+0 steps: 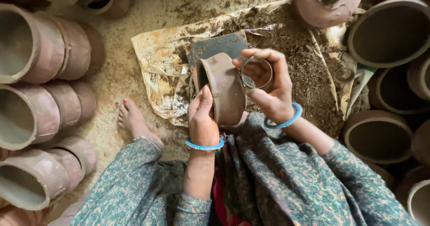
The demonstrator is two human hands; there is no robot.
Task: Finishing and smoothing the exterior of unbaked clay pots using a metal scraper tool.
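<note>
Seated person's left hand [202,120] grips an unfired clay pot [224,89] lying on its side at frame centre, while the right hand [267,85], at three o'clock, pinches a metal ring [256,73] against its base, apparently mid-scraping; next probably needs turning the pot.

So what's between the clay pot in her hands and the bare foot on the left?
In the head view, only the crumpled, soil-stained sheet and then gritty floor lie between the clay pot and the bare foot; no other pots sit there.
</note>
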